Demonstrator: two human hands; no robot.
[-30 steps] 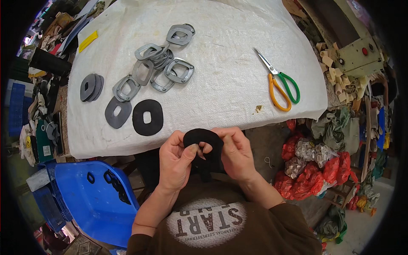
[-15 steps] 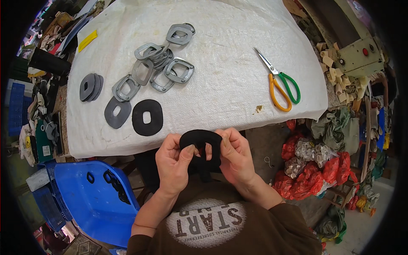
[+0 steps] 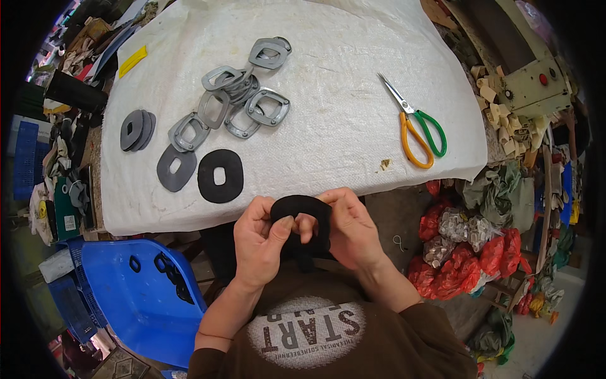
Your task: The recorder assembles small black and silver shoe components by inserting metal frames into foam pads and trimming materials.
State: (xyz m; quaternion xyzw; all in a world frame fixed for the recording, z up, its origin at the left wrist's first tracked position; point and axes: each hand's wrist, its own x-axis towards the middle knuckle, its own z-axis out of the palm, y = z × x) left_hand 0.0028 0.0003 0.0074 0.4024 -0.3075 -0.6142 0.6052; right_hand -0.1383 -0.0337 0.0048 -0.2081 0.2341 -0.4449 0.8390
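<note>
Black fabric ring (image 3: 302,208) sits pinched between both hands just below the table's near edge, close to the person's chest. The left hand (image 3: 260,243) closes on its left side with the thumb pressed over the front; the right hand (image 3: 350,230) grips the right side, fingertips curled over the top. The ring's long axis runs roughly left to right between the two grips, each hand about equally near. Just beyond the hands, a flat black oval piece (image 3: 220,175) lies on the white cloth-covered table (image 3: 328,126), with grey frames (image 3: 237,101) farther off. Scissors (image 3: 416,126) lie beyond the right hand. A blue bin (image 3: 126,303) stands beside the left forearm.
</note>
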